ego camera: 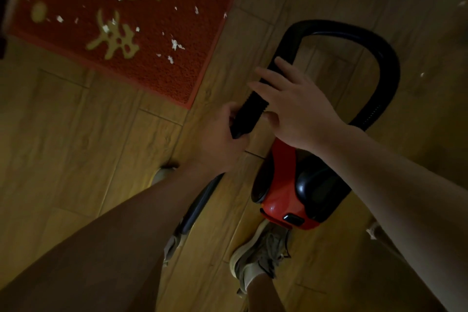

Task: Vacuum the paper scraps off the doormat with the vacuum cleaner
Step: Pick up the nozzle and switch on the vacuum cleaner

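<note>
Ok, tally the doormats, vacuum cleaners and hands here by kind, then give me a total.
Doormats: 1, the red textured doormat with yellow characters
Vacuum cleaners: 1, the red and black canister vacuum cleaner
Hands: 2, the left hand gripping the vacuum's black hose, the right hand resting on it
Total: 4

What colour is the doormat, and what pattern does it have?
The doormat is red with pale yellow characters; the head view shows it.

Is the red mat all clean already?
No, lots of white paper scraps lie scattered across the red doormat.
</note>
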A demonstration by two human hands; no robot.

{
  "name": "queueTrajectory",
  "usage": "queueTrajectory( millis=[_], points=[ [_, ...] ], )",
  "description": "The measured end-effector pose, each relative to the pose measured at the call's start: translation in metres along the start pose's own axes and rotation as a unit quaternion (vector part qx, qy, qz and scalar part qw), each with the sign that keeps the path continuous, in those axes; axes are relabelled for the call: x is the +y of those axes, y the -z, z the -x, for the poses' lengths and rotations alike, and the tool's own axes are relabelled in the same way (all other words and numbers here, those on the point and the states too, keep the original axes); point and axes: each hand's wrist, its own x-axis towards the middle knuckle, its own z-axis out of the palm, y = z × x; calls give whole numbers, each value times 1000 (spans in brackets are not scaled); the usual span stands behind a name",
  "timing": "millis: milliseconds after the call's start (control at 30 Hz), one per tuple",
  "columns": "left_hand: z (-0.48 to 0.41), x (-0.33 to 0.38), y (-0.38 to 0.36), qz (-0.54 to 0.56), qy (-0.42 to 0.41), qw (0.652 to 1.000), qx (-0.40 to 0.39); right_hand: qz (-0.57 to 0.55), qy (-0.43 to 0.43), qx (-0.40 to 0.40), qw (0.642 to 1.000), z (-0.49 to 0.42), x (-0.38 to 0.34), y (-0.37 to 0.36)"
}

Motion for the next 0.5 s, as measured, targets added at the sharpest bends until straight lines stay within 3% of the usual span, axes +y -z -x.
queueTrajectory(
  millis=[233, 500],
  points=[
    [0, 42, -3, 34, -29, 999, -9, 4, -3, -13, 1000, 15, 17, 33],
    [1, 72, 18, -67, -94, 993, -22, -38, -43, 67, 996, 38, 21, 45]
  ],
)
